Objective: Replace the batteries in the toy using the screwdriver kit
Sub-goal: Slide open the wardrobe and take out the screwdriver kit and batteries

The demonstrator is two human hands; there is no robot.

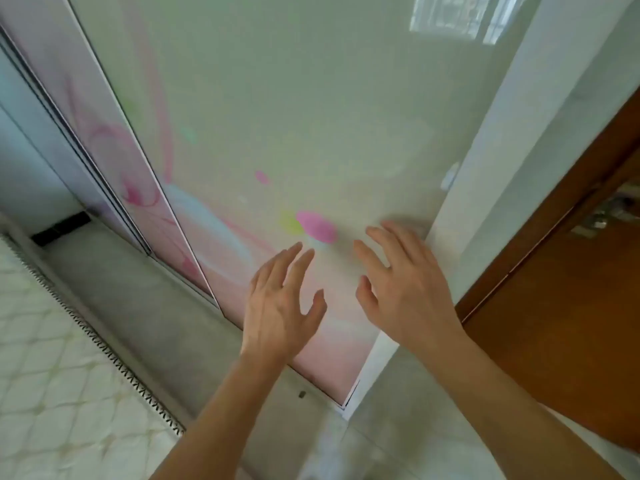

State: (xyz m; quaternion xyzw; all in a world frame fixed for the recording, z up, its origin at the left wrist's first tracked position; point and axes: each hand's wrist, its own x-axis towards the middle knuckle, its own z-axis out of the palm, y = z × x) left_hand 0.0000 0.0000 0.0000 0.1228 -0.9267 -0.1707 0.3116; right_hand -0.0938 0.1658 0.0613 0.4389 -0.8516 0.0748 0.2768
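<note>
A glossy sliding panel (311,98), pale green-cream fading to pink at its foot, fills most of the view and catches a window's reflection (450,15) at its top right; a second panel (104,133) with pink swirls overlaps it on the left; below them runs a grey floor (131,306); a brown wooden door (554,323) stands at the right edge, parted from the big panel by a white upright frame (502,168); a quilted cream mattress (52,375) with a zigzag-stitched border takes the lower left corner; two bare forearms rise from the bottom edge; the left hand (280,306) is held up before the lower part of the panel, back to the camera, fingers straight and slightly apart, thumb out to the side, holding nothing; the right hand (405,289) is just beside it, nearer the white frame, fingers spread wide and likewise holding nothing; whether any fingertip touches the panel cannot be told, as the tips are blurred; a pink blot (317,226) and a yellow-green one (291,223) are printed just above the left fingertips; where the toy and the screwdriver kit lie cannot be told from this view.
</note>
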